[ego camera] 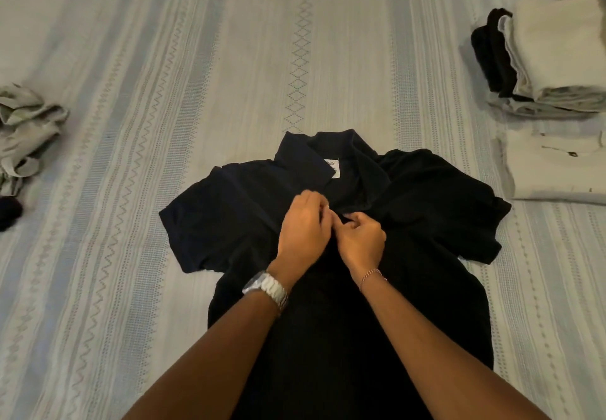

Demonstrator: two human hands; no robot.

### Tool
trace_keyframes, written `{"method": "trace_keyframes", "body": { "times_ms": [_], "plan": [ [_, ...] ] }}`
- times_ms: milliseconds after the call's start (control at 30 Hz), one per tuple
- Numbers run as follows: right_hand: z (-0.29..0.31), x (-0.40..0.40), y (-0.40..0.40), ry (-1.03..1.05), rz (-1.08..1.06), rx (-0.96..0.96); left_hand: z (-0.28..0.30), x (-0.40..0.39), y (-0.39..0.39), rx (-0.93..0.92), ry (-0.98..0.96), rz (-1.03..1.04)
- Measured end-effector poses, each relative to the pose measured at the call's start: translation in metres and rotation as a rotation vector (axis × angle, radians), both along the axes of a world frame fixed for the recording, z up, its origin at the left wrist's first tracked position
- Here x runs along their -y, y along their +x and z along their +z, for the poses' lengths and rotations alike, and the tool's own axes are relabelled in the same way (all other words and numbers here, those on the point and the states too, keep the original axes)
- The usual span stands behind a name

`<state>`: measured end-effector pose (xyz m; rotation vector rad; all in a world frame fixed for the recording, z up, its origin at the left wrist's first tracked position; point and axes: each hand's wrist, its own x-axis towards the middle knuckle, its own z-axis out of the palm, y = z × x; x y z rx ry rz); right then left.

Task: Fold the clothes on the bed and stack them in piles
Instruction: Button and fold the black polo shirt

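A black collared shirt (436, 209) lies spread front-up in the middle of the bed, collar at the far end with a white label showing, both short sleeves out to the sides. My left hand (303, 227), with a metal watch on its wrist, and my right hand (360, 240), with a thin bracelet, meet at the shirt's placket just below the collar. Both pinch the black fabric there with closed fingers. My forearms cover the shirt's lower middle.
The striped pale bedspread (164, 91) fills the view. A tall pile of folded white, grey and black clothes (551, 55) stands at the right, with a folded white garment (557, 163) in front of it. Crumpled grey clothes (26, 127) and a dark piece (8, 211) lie at the left edge.
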<state>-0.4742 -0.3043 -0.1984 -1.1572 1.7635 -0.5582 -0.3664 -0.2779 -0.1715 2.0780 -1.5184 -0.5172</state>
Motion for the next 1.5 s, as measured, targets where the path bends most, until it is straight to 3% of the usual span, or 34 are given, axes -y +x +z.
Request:
{"method": "trace_keyframes", "body": {
  "times_ms": [167, 367, 500, 633, 967, 1100, 1267, 1500],
  "plan": [
    [-0.008, -0.007, -0.008, 0.050, -0.060, 0.170, -0.018, 0.018, 0.001, -0.199, 0.302, 0.261],
    [0.001, 0.002, -0.016, 0.185, -0.150, 0.423, -0.024, 0.023, 0.004, -0.432, 0.311, 0.451],
    [0.004, 0.011, -0.010, 0.275, -0.223, 0.445, -0.024, 0.027, 0.008, -0.500, 0.353, 0.489],
    [0.003, 0.014, -0.008, 0.298, -0.212, 0.417, -0.027, 0.032, 0.011, -0.611, 0.383, 0.490],
    [-0.002, 0.011, -0.015, 0.282, -0.086, 0.356, -0.035, 0.023, 0.006, -0.542, 0.349, 0.496],
    [-0.003, 0.012, -0.016, 0.275, -0.037, 0.363, -0.037, 0.015, 0.011, -0.755, 0.274, 0.372],
    [-0.001, 0.012, -0.018, 0.283, 0.034, 0.382, -0.043, 0.007, 0.019, -0.807, 0.229, 0.276],
    [-0.002, 0.012, -0.021, 0.287, 0.045, 0.405, -0.054, 0.003, 0.014, -0.851, 0.161, 0.333]
  ]
}}
